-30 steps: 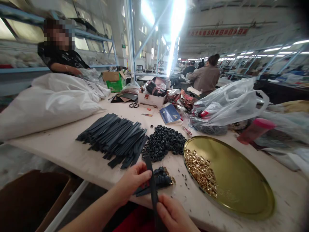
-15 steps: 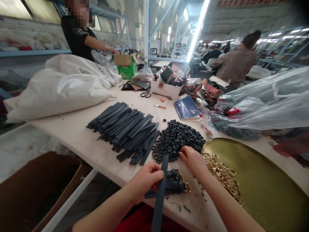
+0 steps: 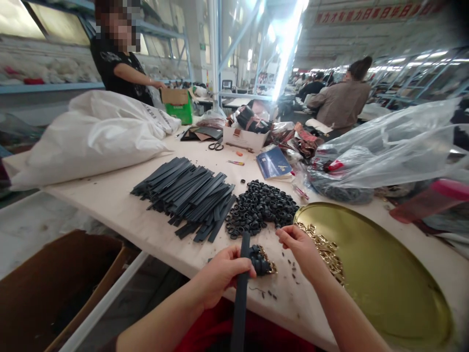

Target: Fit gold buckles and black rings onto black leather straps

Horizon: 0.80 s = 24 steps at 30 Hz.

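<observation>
My left hand point(image 3: 223, 271) grips a dark flat strap point(image 3: 240, 298), which stands upright between thumb and fingers and runs down past the table edge. My right hand point(image 3: 298, 244) has its fingertips pinched together at the near right side of a heap of small black loops point(image 3: 264, 205); anything between them is too small to make out. Behind my left hand lies a bundle of dark straps with gold buckles point(image 3: 261, 261), partly covered by the hand and strap. To the left of the loops, many more dark straps point(image 3: 183, 195) are stacked. Gold buckles point(image 3: 324, 249) sit beyond my right wrist.
A gold oval tray point(image 3: 395, 274) holds the buckles at right. Farther back are a blue booklet point(image 3: 274, 162), scissors point(image 3: 216, 146), a white box point(image 3: 244, 139) and plastic bags point(image 3: 381, 151). A white sack point(image 3: 98, 137) covers the left side. Other people work behind the table.
My right hand has drawn slightly back from the loop heap, its fingertips now pinched. My left hand still holds the strap, now more upright. The view has shifted a little to the right.
</observation>
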Available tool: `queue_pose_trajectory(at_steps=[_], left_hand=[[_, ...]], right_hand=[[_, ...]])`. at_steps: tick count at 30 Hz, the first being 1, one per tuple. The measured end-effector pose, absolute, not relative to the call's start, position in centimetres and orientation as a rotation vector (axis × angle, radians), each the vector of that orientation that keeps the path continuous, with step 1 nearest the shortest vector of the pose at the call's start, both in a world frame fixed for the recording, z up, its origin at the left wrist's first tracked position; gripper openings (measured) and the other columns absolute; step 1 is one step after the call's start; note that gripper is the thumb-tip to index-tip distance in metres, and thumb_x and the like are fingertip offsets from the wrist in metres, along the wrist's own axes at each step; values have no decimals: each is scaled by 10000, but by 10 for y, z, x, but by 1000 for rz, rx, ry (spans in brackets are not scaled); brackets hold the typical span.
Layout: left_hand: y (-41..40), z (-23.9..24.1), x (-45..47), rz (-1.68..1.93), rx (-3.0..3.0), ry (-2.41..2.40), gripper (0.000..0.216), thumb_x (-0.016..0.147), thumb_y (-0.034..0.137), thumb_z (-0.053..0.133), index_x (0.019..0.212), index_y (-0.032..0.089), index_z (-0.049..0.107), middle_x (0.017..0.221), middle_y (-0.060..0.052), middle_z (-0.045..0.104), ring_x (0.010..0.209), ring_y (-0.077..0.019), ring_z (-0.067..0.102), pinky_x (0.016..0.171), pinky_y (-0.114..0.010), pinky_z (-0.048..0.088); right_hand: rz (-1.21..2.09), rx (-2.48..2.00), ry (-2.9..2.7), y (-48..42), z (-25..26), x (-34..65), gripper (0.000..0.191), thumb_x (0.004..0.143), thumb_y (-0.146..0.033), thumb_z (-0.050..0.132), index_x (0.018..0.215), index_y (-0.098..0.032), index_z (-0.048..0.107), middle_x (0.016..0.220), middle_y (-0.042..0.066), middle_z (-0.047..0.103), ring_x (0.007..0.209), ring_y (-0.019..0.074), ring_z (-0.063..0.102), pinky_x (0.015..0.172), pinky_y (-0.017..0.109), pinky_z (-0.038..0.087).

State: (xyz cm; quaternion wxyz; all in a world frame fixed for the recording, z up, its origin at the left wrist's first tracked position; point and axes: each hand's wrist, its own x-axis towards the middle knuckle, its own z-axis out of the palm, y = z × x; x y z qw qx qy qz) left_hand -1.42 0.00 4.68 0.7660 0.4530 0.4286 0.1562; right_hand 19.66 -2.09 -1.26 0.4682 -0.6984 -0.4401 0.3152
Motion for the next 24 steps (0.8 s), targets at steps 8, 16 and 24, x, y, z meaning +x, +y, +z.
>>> queue_pose_trajectory(at_steps=[8,16,24], left_hand=[[-27,35,-8,398,1248,938,268,724,386,527,686,205,334,415,120,367,357,-46,329,374,-162,257],[-35,33,-15,387,1135,909,212,754,214,434,963,184,411,667,74,471,379,-36,456,339,-149,319],[-30,26,-15,318,1120,962,189,783,212,401,938,150,487,514,71,475,398,-53,454,383,-142,354]], right_hand=[[1438,-982,-363,-68,0,148,186,668,-315,708,718,-167,606,664,-20,617,555,68,531,545,183,447],[1467,-958,-278,-77,-1,133,304,676,-251,701,960,-201,607,771,-12,675,585,58,578,550,157,467],[1401,-1050,-243,-72,-8,124,260,628,-194,699,876,-182,620,890,30,699,731,107,633,676,205,499]])
